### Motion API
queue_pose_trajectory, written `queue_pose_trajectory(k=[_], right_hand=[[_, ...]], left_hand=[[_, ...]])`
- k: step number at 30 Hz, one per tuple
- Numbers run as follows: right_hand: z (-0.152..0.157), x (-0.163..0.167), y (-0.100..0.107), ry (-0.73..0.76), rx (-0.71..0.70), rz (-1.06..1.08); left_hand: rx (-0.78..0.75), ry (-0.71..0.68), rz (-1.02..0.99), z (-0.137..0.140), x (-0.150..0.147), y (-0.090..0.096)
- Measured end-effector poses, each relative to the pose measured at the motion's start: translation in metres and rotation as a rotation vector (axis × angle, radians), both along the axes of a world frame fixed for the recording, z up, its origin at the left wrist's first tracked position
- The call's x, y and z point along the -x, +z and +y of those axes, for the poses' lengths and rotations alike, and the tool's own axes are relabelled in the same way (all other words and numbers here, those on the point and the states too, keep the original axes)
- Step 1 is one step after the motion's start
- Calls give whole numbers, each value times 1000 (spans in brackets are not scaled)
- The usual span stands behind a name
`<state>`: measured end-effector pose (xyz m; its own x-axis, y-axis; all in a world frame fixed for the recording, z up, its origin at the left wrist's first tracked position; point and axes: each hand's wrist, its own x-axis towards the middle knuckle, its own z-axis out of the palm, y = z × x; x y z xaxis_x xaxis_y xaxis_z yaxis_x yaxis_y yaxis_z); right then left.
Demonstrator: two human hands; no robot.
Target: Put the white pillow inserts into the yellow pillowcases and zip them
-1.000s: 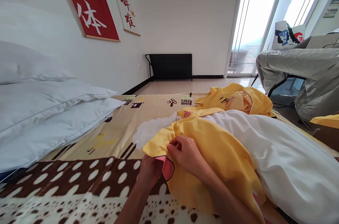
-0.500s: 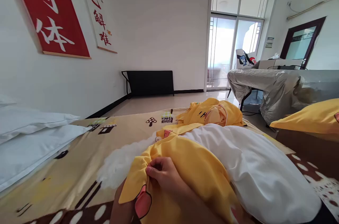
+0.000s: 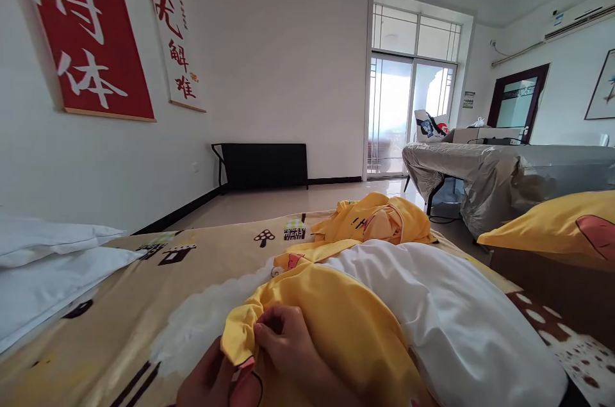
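A yellow pillowcase (image 3: 336, 304) with pink-red patches is pulled partly over a white pillow (image 3: 446, 311), whose bare part bulges out on the right. My right hand (image 3: 291, 340) pinches the gathered cloth near the pillowcase's left end between thumb and fingers. Lower and to the left, my left hand (image 3: 206, 375) grips the edge of the same end, with its fingers partly behind the fabric. Both hands are close together at the bottom middle of the view.
Crumpled yellow fabric (image 3: 375, 218) lies beyond the pillow on the patterned bedsheet (image 3: 211, 253). White pillows (image 3: 62, 266) are stacked at the left. A yellow pillow (image 3: 552, 227) rests on a brown box at the right. A plastic-covered table (image 3: 485, 163) stands behind.
My left hand has come up from beneath the cloth and now holds the pillowcase edge, folding it over. My right hand keeps its pinch. The view has tilted upward and turned right.
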<state>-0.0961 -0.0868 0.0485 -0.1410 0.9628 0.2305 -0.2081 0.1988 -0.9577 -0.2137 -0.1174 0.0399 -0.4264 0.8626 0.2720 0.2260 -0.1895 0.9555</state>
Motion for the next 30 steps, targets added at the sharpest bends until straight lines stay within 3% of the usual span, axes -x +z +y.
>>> queue_pose_trajectory(k=[5,11,16,19,24,26,30], right_hand=[[-4,4,-4,-58,-108,-80],[-12,1,-1,-178,-373,-306],[-11,-5,4,-123,-329,-321],[-10,-6,3,-211,-310,-396],[-9,-6,-1,-252,-544,-646],[-9,-6,1,-189,-494,-625],[-11,-4,3,-37,-239,-419]], left_hand=[[-3,-60,24,-2,-6,9],[-1,-70,40,-2,-3,6],[29,-94,-39,-5,-4,9],[69,-155,-135,-4,-2,6],[96,-227,-259,2,7,-1],[81,-238,-252,2,8,-2],[15,-263,-242,-3,2,0]])
